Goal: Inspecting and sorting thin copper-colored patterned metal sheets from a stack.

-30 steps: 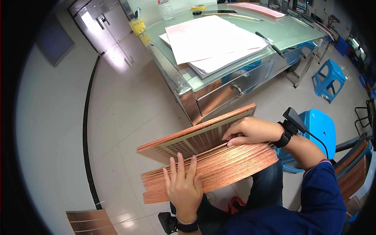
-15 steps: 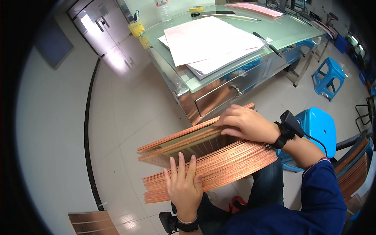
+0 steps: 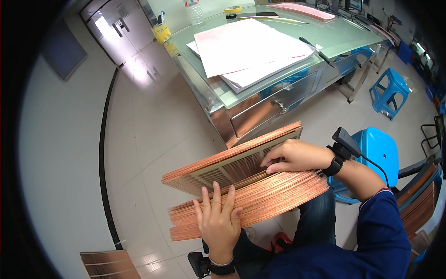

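A thick stack of copper-edged circuit board panels [image 3: 274,190] stands on edge across my lap, parted into a near bundle and a thinner far bundle [image 3: 241,151]. The far bundle leans away, and its inner face shows a greenish panel with rows of pads and slots. My left hand [image 3: 216,218] lies against the left part of the near bundle, fingers spread over its top edges. In the gap between the bundles is my right hand [image 3: 292,156], its fingers bent and thumb slightly apart, the tips at the near bundle's back edge. No panel shows between them.
Ahead stands a glass-topped desk [image 3: 223,101] with loose paper sheets [image 3: 251,51], a pen [image 3: 318,52] and a bottle [image 3: 194,11]. Blue stools [image 3: 378,149] stand at the right. More panels [image 3: 418,209] sit at the lower right, others [image 3: 109,265] at the lower left.
Several panels between the bundles have swung over to the far bundle, widening the gap. My right hand has come off the far bundle toward the near one; the left stays put.
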Tool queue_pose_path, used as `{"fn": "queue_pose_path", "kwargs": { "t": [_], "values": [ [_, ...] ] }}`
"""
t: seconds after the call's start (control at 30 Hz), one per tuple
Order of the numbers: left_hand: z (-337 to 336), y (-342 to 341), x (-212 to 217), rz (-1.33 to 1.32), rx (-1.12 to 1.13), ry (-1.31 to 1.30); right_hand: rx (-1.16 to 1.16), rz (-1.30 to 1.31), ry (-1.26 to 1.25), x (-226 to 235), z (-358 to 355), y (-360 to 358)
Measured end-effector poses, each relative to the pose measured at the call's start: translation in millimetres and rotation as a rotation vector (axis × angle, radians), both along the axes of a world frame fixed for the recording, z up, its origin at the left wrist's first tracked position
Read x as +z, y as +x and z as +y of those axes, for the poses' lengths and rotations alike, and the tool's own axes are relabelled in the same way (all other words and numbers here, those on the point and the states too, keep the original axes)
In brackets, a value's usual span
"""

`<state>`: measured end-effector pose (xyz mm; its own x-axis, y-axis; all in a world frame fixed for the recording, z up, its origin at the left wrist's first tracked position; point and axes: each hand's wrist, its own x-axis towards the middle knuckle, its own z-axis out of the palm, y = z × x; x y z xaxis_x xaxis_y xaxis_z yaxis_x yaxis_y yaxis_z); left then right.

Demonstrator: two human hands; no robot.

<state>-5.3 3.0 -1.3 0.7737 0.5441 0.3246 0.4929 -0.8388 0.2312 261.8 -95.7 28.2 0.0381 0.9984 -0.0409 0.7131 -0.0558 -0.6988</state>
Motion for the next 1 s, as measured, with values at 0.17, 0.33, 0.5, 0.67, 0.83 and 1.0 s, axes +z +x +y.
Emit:
{"fn": "queue_pose_path", "kwargs": {
  "t": [0.17, 0.33, 0.5, 0.67, 0.83, 1.0],
  "values": [
    [-0.7, 0.3, 0.6, 0.007, -0.005, 0.003, 0.013, -0.032, 0.011, -4.8, 0.4, 2.1],
    [-1.1, 0.1, 1.0, -0.007, -0.023, -0.014, 0.08, -0.115, 0.014, -9.2, -0.1, 4.2],
    [-2.4, -1.0, 0.3, -0.01, -0.04, 0.004, 0.034, -0.054, -0.011, -11.3, 3.2, 6.3],
    [-3.0, -1.4, 1.8, -0.009, -0.037, -0.01, -0.026, -0.118, 0.054, -5.7, 7.0, 3.1],
    [-2.9, -2.1, 6.2, 0.015, -0.073, -0.043, 0.017, -0.314, 0.624, -8.0, 11.7, -2.2],
    [0.0, -6.4, 6.0, 0.062, -0.128, -0.041, 0.078, -0.001, 0.027, -0.6, 0.9, -1.7]
  ]
}}
